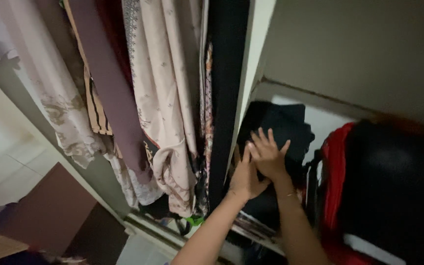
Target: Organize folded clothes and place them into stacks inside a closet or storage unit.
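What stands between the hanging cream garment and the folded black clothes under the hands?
In the head view, a dark hanging cloth and the white wardrobe divider.

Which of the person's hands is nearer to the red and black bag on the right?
Right. The right hand lies flat on the folded black cloth, on the side toward the red and black bag. The left hand presses beside it, farther from the bag, near the wardrobe divider.

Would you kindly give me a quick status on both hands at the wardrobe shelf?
Left hand and right hand flat, open, overlapping on folded black fabric. Black-and-red bag crowds the right. Hanging clothes left of the divider.
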